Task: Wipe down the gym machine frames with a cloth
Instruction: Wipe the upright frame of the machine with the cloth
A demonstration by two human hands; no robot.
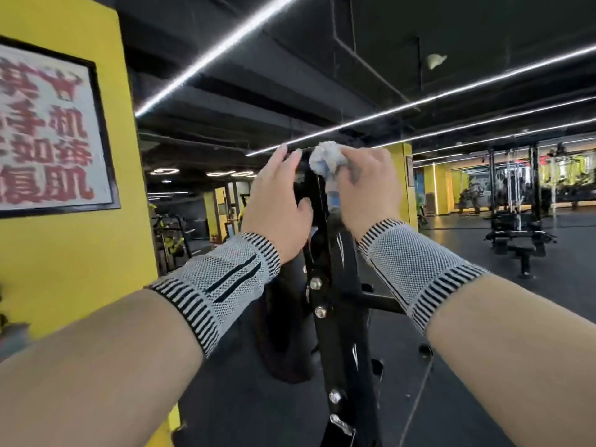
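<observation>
Gym background: atop the black frame upright (335,317), our right hand (371,188) grips the cloth (325,158); left hand (277,201) rests open-fingered beside. Next, presumably, wipe downward.

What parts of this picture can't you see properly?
Head view only:
- Top of the frame: hidden behind the left hand and right hand.
- Cloth: partly covered by the right hand's fingers.
- Poster: cut off by the left edge, blurred.
- Far machines: too small and blurred.
</observation>
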